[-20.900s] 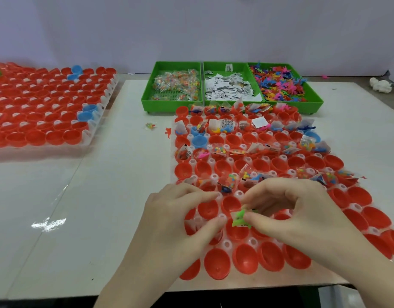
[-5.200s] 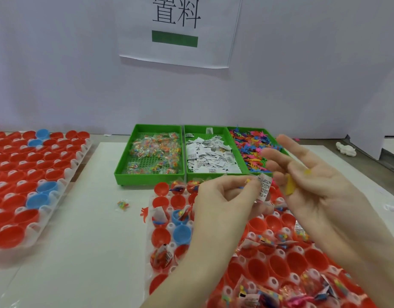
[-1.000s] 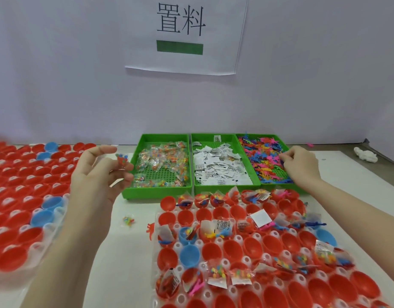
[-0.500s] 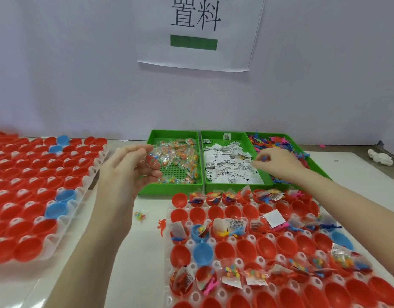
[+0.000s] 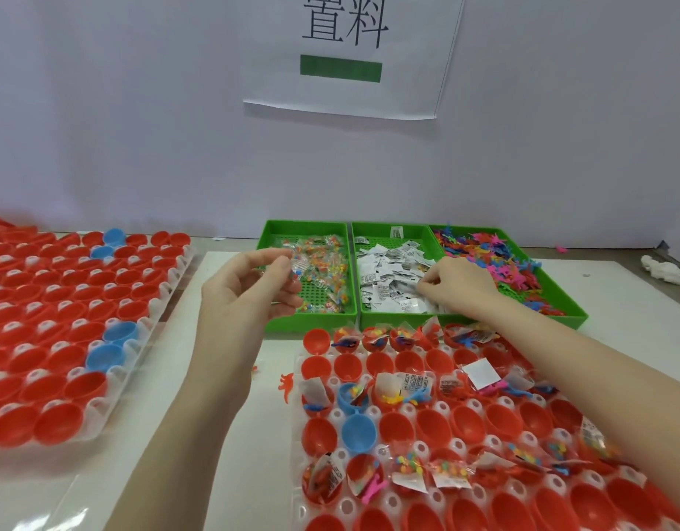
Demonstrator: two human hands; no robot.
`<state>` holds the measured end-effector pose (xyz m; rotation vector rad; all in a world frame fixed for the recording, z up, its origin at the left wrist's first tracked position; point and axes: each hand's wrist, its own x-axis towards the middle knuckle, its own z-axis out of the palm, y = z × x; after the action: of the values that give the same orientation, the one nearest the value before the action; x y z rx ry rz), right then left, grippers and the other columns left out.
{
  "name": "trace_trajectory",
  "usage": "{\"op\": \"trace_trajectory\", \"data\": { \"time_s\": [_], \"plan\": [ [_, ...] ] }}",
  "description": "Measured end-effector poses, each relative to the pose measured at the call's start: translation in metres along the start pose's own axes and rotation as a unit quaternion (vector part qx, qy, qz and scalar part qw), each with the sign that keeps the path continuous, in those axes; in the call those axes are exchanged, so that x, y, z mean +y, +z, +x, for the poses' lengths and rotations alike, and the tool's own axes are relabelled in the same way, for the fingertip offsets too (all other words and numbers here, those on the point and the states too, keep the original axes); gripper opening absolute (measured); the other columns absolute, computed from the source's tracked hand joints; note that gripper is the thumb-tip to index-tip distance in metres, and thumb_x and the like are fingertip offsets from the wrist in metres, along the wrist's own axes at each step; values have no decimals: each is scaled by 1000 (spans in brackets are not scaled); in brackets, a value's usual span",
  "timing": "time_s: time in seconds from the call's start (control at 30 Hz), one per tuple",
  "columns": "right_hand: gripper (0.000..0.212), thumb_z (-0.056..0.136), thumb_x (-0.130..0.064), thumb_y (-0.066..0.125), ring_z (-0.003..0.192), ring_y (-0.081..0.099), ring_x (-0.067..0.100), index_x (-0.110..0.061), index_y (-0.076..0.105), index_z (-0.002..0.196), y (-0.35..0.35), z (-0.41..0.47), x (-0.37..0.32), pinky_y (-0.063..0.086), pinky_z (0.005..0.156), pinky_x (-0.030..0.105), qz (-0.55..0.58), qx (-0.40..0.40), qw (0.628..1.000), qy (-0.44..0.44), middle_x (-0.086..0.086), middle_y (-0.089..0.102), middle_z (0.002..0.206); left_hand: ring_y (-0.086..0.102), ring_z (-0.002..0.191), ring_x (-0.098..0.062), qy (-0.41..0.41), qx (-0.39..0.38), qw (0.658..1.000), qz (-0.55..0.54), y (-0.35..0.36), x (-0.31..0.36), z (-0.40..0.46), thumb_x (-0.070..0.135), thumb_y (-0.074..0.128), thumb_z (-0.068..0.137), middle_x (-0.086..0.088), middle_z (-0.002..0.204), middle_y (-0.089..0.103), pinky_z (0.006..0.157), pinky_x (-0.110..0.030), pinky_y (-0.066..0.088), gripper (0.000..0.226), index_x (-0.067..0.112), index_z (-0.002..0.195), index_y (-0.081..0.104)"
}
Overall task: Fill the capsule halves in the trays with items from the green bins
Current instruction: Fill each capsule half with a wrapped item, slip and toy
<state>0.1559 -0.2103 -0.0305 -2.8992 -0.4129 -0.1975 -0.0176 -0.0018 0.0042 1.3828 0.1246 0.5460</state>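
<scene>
Three green bins stand side by side at the far edge of the tabletop: the left bin holds clear bead packets, the middle bin white paper slips, the right bin small coloured plastic figures. The left hand hovers over the near left corner of the left bin, thumb and forefinger pinching a bead packet, the grip closed on its upper edge. The right hand reaches into the middle bin with fingers curled down among the paper slips; whether it has a slip in its grip cannot be told. Just in front of the bins lies the near tray of red and blue capsule halves, some already loaded, several rows empty. A second tray of empty halves sits to the left. Judgement: the packets are light, soft and slippery film, best taken by a sealed edge; the slips are thin and flimsy and tend to lift in clumps, so a fingertip pinch on one corner is advised.
</scene>
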Motion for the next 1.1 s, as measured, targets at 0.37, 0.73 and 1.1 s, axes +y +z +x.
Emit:
{"op": "trace_trajectory", "data": {
  "time_s": [0.37,0.73,1.1],
  "plan": [
    [19,79,-25,71,76,55,5,-6,70,84,-37,-24,-9,38,77,27,365,41,928,68,-5,64,73,67,63,-9,-28,-36,999,22,9,1,-7,17,64,82,4,70,73,60,-14,53,27,18,109,62],
    [16,64,-33,68,43,19,8,-18,64,61,-83,-151,-50,20,41,14,627,-70,775,41,-9,29,46,72,75,-20,-159,-145,968,-127,67,6,-53,8,71,72,-17,81,72,64,-17,55,12,2,83,72],
    [24,71,-36,60,36,36,0,-14,67,77,-91,-219,-51,30,39,8,621,84,778,48,-9,44,43,71,66,-14,-132,-165,968,-134,84,28,-114,1,63,80,-7,70,72,60,-15,54,11,5,77,72]
  ]
}}
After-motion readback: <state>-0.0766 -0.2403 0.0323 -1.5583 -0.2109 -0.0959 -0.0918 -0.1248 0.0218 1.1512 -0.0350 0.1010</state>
